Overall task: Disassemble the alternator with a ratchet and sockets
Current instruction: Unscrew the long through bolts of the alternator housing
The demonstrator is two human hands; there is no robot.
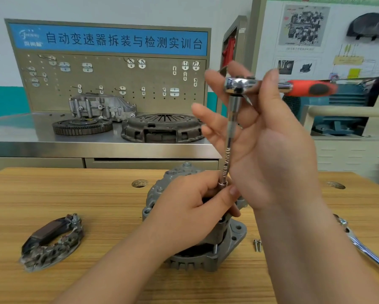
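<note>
The alternator [206,253] stands on the wooden table [96,216], partly opened. Above it rises a long extension bar [229,139], with the ratchet [239,85] on its top end and the red handle pointing to the right of the alternator.

The left hand [190,213] lies on top of the alternator. Its fingers [225,194] are curled around the lower end of the bar and grasp it. The socket and the bolt under it are hidden, so I cannot tell if the socket sits fully.

The right hand [271,154] is above the alternator. Its fingers [208,110] are spread and almost straight beside the bar. The neck of the ratchet rests between thumb and first finger, more supported than gripped.

The risks, as I judge them:
- The bar is long and leans a little. If it is turned while tilted, the socket may climb off the bolt and round its head.
- With such a loose right hand, the heavy ratchet head may tip over and pull the bar out of the left hand.
- The alternator is held only by the left hand, so a hard pull may turn or tip it.
- Two small bolts [257,244] lie just right of the alternator, and a sliding housing or forearm may roll them away.
</note>
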